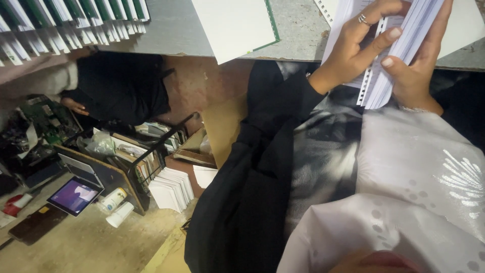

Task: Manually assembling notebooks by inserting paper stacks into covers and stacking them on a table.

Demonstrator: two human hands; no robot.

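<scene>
A pale patterned sleeve (404, 192) fills the foreground; the punched paper stack (399, 45) is clamped by the left hand (353, 45) and right hand (419, 65); sheets could be fanned out of line.

Upper left: row of green-edged booklets (70, 20) on grey table (172, 30); white notebook (235, 25) at upper centre. Lower left: tablet (75, 196), white cups (116, 206), stacked white pads (172, 188), wire rack (151, 151).
</scene>
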